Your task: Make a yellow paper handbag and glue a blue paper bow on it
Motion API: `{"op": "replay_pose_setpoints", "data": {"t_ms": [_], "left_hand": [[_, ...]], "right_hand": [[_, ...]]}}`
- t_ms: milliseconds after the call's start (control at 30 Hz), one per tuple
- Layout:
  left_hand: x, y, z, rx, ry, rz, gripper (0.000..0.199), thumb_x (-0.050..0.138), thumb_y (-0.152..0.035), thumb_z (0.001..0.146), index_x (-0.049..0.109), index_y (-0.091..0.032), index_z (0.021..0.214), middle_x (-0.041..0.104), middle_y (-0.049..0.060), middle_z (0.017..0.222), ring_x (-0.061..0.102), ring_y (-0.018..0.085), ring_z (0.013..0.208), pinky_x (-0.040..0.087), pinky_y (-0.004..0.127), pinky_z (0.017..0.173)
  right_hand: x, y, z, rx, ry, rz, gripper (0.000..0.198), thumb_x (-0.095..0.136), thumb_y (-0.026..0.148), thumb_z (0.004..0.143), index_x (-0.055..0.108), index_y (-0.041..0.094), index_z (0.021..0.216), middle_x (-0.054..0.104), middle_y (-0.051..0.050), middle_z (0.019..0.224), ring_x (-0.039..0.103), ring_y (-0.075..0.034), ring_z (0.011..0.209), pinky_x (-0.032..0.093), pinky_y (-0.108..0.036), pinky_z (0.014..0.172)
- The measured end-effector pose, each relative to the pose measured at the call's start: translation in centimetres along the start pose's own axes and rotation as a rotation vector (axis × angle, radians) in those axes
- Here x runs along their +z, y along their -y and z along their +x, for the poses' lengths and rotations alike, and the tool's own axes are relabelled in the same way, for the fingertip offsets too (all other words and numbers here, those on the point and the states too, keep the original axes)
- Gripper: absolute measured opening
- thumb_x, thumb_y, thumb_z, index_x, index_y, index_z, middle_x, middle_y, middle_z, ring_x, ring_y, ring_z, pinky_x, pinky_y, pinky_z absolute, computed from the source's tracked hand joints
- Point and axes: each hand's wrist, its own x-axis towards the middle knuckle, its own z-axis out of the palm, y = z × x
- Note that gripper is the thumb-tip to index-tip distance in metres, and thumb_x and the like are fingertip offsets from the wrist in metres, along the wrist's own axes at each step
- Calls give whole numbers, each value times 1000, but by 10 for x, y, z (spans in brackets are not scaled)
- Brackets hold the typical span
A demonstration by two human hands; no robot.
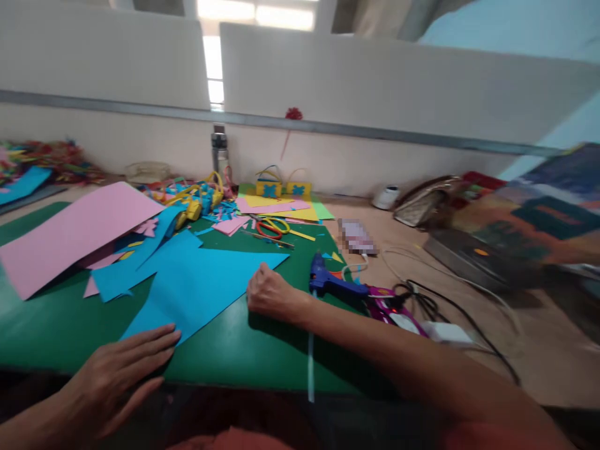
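Observation:
A large sheet of blue paper [201, 287] lies on the green mat, with its near edge running diagonally between my hands. My left hand [122, 369] rests on its near-left corner, fingers stretched out flat. At the sheet's right edge my right hand [269, 292] is closed in a fist against the mat; its fingertips are hidden, so any small thing inside does not show. Just right of that fist stands a blue glue gun [335, 282]. Below my right forearm a pale, narrow strip [310, 369] reaches past the table's front edge.
Pink paper [84, 231] and blue offcuts lie at left. Scissors [269, 228] and paper scraps are behind the blue sheet. On the right are a phone [357, 237], a purple power strip [391, 312], cables and a white adapter [447, 333]. Small yellow paper bags [269, 189] stand at the back.

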Motion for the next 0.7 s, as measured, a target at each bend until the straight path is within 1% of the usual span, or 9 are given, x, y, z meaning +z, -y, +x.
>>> {"op": "replay_pose_setpoints", "data": {"t_ms": [100, 200, 233, 267, 333, 433, 567, 633, 700], "left_hand": [[-10, -9, 8, -31, -14, -84, 47, 57, -10, 80, 51, -23, 124, 62, 8, 119, 55, 23, 114, 49, 33, 93], [-7, -29, 19, -168, -55, -418, 43, 57, -12, 81, 55, -29, 120, 66, 6, 113, 59, 24, 108, 48, 37, 93], [-4, -36, 25, -285, -67, -619, 35, 55, -17, 83, 59, -29, 116, 68, 5, 106, 63, 23, 99, 51, 36, 87], [-2, -43, 33, -462, 28, -869, 30, 51, -24, 87, 59, -27, 115, 68, 7, 106, 65, 22, 94, 54, 32, 79], [2, -51, 55, -844, 50, -1374, 38, 45, -39, 89, 54, -20, 120, 64, 13, 113, 65, 25, 92, 56, 30, 63], [2, -47, 90, -1124, -186, -1787, 43, 48, -45, 86, 54, -11, 112, 59, 18, 119, 61, 28, 103, 55, 29, 68], [2, -31, 116, -1259, -321, -1832, 24, 44, -28, 89, 55, -10, 101, 65, 15, 104, 64, 25, 95, 56, 30, 66], [3, -25, 118, -1273, -378, -1655, 17, 40, -19, 89, 55, -12, 93, 66, 11, 98, 66, 23, 86, 57, 33, 67], [1, -20, 117, -1167, -390, -1361, 21, 36, -21, 91, 56, -15, 90, 67, 7, 95, 66, 21, 83, 57, 35, 70]], "right_hand": [[4, -6, 1, 24, -51, -41, 21, 47, -1, 77, 61, 9, 65, 64, -12, 63, 56, -20, 57, 33, -33, 55], [1, -13, 0, 89, -94, -86, 17, 48, -1, 74, 59, 9, 67, 63, -11, 60, 57, -21, 54, 33, -32, 52], [-2, -14, -1, 118, -109, -105, 16, 48, -1, 74, 59, 9, 67, 62, -11, 59, 57, -21, 53, 33, -31, 51], [-6, -14, -2, 147, -128, -127, 16, 48, 0, 74, 58, 10, 67, 62, -10, 58, 57, -21, 52, 33, -31, 52], [-13, -10, -3, 198, -177, -182, 16, 46, 0, 75, 58, 9, 69, 61, -11, 58, 56, -21, 52, 36, -34, 56], [-20, 4, -6, 222, -279, -272, 22, 39, 0, 79, 59, 7, 73, 62, -12, 59, 56, -22, 54, 38, -42, 68], [-16, 22, -12, 186, -408, -340, 27, 36, 2, 82, 61, 9, 75, 62, -8, 59, 54, -21, 54, 35, -47, 81], [-11, 25, -15, 187, -440, -344, 25, 38, 4, 83, 61, 11, 76, 63, -6, 61, 54, -20, 55, 33, -46, 84], [-7, 23, -20, 217, -446, -331, 22, 41, 9, 85, 61, 11, 79, 63, -6, 62, 54, -20, 57, 33, -46, 85]]}}
